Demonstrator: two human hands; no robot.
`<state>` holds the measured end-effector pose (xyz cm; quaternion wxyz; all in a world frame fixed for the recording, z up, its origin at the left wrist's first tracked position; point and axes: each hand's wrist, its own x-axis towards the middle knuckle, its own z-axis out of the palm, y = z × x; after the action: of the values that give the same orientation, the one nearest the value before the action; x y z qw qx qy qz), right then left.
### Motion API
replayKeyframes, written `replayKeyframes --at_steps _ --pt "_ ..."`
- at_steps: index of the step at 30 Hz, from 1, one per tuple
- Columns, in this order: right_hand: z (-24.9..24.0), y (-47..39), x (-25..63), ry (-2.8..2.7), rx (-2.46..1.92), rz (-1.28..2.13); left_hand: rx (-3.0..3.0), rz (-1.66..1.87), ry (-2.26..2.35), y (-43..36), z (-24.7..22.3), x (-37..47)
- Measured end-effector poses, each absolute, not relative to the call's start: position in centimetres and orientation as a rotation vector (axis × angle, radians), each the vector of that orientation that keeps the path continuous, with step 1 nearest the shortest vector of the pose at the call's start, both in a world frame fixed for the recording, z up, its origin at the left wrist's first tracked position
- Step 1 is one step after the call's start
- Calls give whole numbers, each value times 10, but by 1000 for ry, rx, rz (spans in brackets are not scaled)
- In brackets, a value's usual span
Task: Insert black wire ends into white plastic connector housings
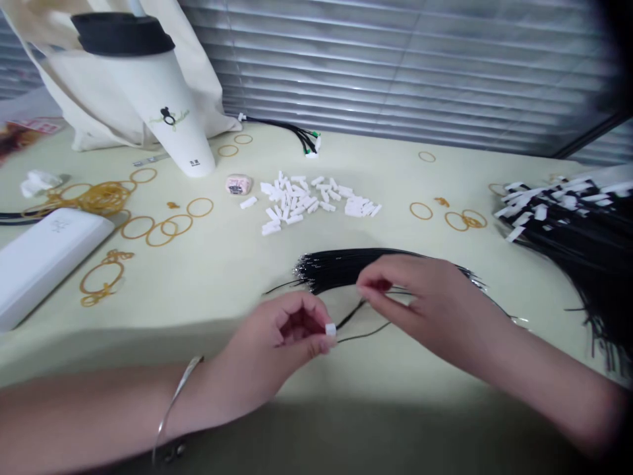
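Between its thumb and fingertips, my left hand (284, 336) pinches a small white connector housing (330, 328). From the housing a black wire (351, 313) runs up to the right, to the closed fingertips of my right hand (420, 287), which grip it. Another thin black wire (366, 335) lies below, passing under the right hand. Just behind both hands rests a bundle of black wires (341, 267) with bare metal ends, partly covered by the right hand. Farther back, several loose white connector housings (297, 198) are scattered in a pile.
At the left stand a white cup (163, 99) with a black lid, a cloth bag (202, 86) and a white power bank (49, 257). Rubber bands (103, 198) lie about. At the right is a heap of black wires (573, 244) with white connectors. Blinds (346, 59) close off the back.
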<state>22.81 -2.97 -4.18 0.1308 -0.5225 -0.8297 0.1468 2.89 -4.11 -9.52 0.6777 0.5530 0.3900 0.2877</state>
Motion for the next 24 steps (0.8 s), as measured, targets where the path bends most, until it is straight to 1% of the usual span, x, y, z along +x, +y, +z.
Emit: replayKeyframes --at_steps 6,9,12,16,20,22,24 --pt "-70 1 221 -2548 -1372 386 1669 629 805 -47 -90 25" --pt "-80 3 217 -2574 -1322 369 1725 623 783 -48 -88 24" --pt "-84 3 216 -2541 -1315 377 1626 621 819 -47 -90 24" --pt "-78 4 220 -2430 -1344 417 1320 637 862 -41 -95 26" --pt "-53 -12 224 -2247 -1469 390 1063 742 851 -33 -98 28" --pt "-38 -26 224 -2197 -1514 462 977 784 843 -31 -98 29" --pt "-29 -38 223 -2267 -1556 556 929 798 838 -30 -98 29"
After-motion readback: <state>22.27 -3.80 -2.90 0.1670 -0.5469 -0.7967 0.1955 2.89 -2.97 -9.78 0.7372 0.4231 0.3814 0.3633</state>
